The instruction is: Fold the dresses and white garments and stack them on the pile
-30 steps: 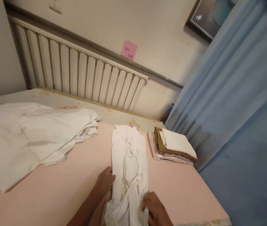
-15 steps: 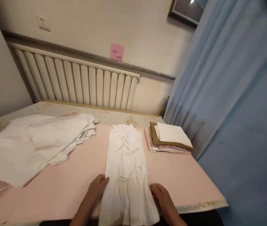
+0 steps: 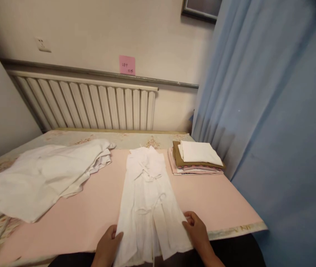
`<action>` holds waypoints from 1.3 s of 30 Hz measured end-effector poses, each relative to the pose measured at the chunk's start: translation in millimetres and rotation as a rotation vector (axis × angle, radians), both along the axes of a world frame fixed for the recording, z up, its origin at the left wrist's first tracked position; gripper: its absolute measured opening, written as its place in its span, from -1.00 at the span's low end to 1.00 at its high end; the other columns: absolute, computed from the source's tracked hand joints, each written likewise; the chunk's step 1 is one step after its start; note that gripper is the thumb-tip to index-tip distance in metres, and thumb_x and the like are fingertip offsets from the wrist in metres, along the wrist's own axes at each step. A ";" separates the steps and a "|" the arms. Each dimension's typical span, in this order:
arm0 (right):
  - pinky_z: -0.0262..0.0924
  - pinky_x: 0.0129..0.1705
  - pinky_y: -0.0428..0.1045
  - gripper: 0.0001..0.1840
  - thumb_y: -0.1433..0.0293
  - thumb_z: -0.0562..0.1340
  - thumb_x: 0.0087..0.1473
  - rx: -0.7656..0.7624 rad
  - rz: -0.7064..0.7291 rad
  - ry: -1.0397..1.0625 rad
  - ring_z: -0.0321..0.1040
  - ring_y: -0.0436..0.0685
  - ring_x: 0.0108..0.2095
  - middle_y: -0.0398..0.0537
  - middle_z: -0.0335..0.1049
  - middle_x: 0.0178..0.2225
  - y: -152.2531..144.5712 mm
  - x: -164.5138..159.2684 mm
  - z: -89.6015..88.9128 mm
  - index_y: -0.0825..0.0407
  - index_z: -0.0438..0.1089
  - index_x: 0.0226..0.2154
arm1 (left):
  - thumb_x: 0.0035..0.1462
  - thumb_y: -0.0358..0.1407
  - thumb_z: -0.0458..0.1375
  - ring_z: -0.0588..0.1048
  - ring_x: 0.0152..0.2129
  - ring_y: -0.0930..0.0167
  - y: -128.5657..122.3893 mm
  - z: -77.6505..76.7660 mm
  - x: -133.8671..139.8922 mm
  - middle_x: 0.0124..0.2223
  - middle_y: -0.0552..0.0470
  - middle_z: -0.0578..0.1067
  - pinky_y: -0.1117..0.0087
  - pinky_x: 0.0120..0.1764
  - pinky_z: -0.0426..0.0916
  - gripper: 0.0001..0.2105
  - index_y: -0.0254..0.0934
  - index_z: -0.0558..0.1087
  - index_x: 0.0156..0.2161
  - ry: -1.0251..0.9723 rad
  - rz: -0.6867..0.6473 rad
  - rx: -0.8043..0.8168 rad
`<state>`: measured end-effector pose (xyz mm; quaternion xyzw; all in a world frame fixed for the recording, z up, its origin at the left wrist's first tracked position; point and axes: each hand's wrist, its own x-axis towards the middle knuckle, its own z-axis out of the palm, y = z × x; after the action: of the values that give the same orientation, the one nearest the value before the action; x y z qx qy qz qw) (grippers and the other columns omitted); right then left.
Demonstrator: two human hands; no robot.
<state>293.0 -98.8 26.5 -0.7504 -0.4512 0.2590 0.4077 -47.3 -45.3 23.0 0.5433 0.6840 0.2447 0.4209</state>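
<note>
A white garment with tie strings (image 3: 147, 189) lies lengthwise before me on the pink sheet (image 3: 91, 211), folded narrow. Its lower end spreads out at the near edge, with a slit down the middle. My left hand (image 3: 108, 243) pinches the garment's left edge low down, thumb on top. On the opposite side my right hand (image 3: 197, 230) is closed on the right edge, its fingers partly hidden behind the cloth.
Loose white cloth (image 3: 43, 174) is heaped on the left. At the back right stands a stack of folded fabrics (image 3: 198, 157), white on brown on top. A blue curtain (image 3: 263, 122) hangs along the right side. Behind the bed is a radiator (image 3: 99, 104).
My left hand has slid down the garment's left edge, toward me. My right hand now grips the right edge, and the garment's lower part is spread wider. The view has shifted slightly.
</note>
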 end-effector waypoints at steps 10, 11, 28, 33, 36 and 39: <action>0.36 -0.05 0.11 -0.63 0.37 0.03 0.13 0.276 0.108 -0.502 0.45 0.22 -0.10 0.09 0.48 -0.11 -3.2 17.7 -17.3 0.05 0.41 -0.08 | 0.22 -0.17 -0.09 0.50 -0.11 0.19 -17.4 -1.2 9.1 -0.09 -0.15 0.54 0.15 -0.06 0.36 -0.64 -0.29 0.39 -0.02 0.501 -0.021 0.432; 0.34 0.01 0.13 -0.61 0.38 0.02 0.15 0.330 0.134 -0.569 0.42 0.23 -0.03 0.13 0.46 -0.05 2.9 16.5 -17.5 0.07 0.41 -0.04 | 0.23 -0.20 -0.11 0.46 -0.06 0.17 -13.1 -2.2 12.4 -0.03 -0.21 0.51 0.11 -0.01 0.34 -0.61 -0.34 0.38 0.02 0.574 -0.038 0.540; -0.09 0.30 0.27 -0.48 0.30 0.14 0.22 0.280 0.533 -0.883 -0.06 0.27 0.31 0.09 0.09 0.28 44.6 -12.9 -19.9 0.07 0.22 0.21 | 0.27 -0.19 -0.09 0.14 0.27 0.12 27.3 -15.6 56.2 0.31 -0.11 0.22 -0.04 0.23 0.04 -0.52 -0.29 0.28 0.24 0.879 -0.350 0.676; -0.06 0.29 0.28 -0.53 0.34 0.13 0.22 0.302 0.509 -0.860 0.00 0.28 0.29 0.12 0.16 0.25 42.9 -15.2 -19.2 0.09 0.26 0.17 | 0.28 -0.20 -0.08 0.19 0.25 0.15 11.9 -21.5 59.1 0.27 -0.19 0.28 0.00 0.23 0.08 -0.52 -0.38 0.30 0.22 0.868 -0.323 0.739; -0.04 0.26 0.35 -0.57 0.44 0.11 0.19 0.364 0.473 -0.845 0.06 0.31 0.26 0.19 0.26 0.18 34.6 -21.2 -21.1 0.12 0.30 0.11 | 0.28 -0.21 -0.06 0.21 0.23 0.17 -8.6 -32.3 58.8 0.25 -0.23 0.31 0.03 0.22 0.12 -0.54 -0.39 0.31 0.20 0.827 -0.287 0.858; 0.00 0.24 0.37 -0.63 0.50 0.10 0.15 0.479 0.459 -0.804 0.12 0.31 0.23 0.19 0.35 0.10 16.9 -32.8 -23.4 0.11 0.35 0.02 | 0.27 -0.24 0.00 0.21 0.24 0.19 -33.5 -41.2 58.1 0.26 -0.24 0.30 0.06 0.21 0.15 -0.54 -0.37 0.26 0.22 0.752 -0.291 0.995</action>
<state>260.3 -81.8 3.1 -0.5580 -0.7717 -0.0774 0.2952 10.8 -78.8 -18.1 0.8098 0.5087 0.2659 -0.1210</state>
